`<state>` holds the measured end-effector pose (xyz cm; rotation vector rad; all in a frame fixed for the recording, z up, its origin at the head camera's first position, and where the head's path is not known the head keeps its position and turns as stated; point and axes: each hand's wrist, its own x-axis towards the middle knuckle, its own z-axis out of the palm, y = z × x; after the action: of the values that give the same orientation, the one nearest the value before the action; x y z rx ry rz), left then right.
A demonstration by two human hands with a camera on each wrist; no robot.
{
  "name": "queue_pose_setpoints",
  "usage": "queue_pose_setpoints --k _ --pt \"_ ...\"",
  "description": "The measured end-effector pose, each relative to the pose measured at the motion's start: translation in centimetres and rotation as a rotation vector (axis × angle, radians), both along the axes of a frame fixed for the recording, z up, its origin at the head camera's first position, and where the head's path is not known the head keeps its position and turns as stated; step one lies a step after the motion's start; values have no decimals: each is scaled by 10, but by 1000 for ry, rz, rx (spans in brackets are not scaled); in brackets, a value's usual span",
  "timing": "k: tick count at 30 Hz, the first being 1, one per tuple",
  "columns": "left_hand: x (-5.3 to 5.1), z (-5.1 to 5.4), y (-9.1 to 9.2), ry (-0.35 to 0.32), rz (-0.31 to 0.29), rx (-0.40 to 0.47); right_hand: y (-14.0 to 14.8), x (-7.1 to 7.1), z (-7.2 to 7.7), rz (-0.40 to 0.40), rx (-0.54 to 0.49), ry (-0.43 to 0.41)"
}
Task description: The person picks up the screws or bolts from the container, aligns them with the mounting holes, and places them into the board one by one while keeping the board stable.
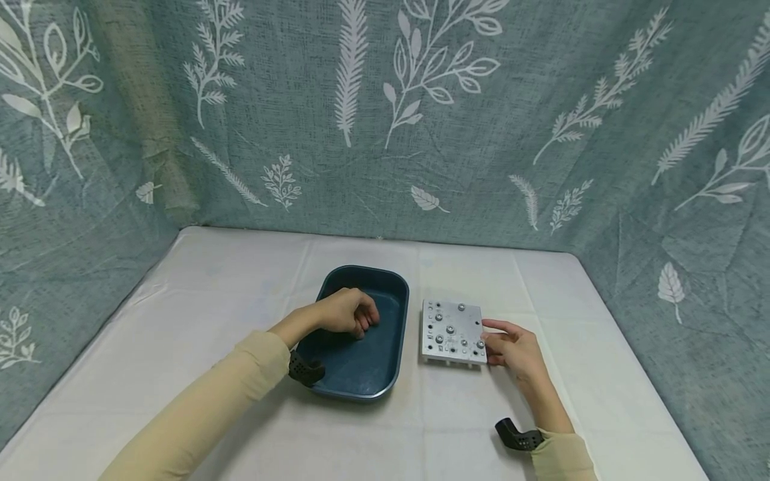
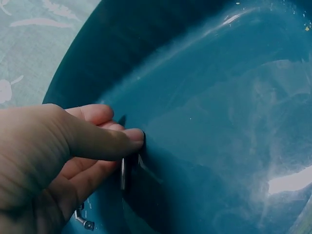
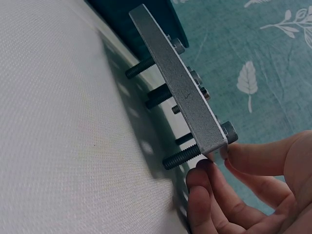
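My left hand [image 1: 351, 312] is inside the dark blue tray [image 1: 361, 395], above its floor. In the left wrist view, the thumb and fingers [image 2: 105, 141] pinch a small dark metal piece with a thin shiny shaft [image 2: 123, 174]; its kind is partly hidden. My right hand [image 1: 519, 349] holds the right edge of a square silver metal plate [image 1: 452, 317]. Seen from the right wrist, the thumb lies by the plate's corner and the other fingers curl beneath. Several screws go through the plate [image 3: 178, 83], heads on top, and their threaded ends [image 3: 181, 157] stick out below.
Another small metal piece [image 2: 85, 220] lies at the lower left of the left wrist view. The tray stands left of the plate on a white cloth-covered table [image 1: 481, 427]. Green leaf-patterned curtains [image 1: 373, 180] surround the back and sides.
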<state>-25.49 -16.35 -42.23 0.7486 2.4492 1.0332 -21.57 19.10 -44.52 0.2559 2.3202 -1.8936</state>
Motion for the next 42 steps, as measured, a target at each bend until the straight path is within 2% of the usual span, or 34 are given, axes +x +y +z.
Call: queue_pose_setpoints --k 3,10,13,18,26,30,37,42 --pt "0 -2 1 3 -4 11 0 -1 0 -2 -5 0" --pt "0 -1 0 115 32 -21 -1 0 1 -8 -4 1" --pt "1 0 -1 127 29 -9 -1 1 2 -7 -8 1" --pt "-1 -1 0 98 28 -5 -1 0 2 -11 -10 1" --pt "-3 -3 0 110 45 -19 -1 0 2 -4 -9 2" --pt "-3 -3 0 118 24 -21 -1 0 1 -4 -1 0" --pt "-2 0 0 86 -39 -25 -2 -1 1 -11 11 -2" --pt "-2 3 0 97 -28 -3 -2 0 1 -15 24 -3"
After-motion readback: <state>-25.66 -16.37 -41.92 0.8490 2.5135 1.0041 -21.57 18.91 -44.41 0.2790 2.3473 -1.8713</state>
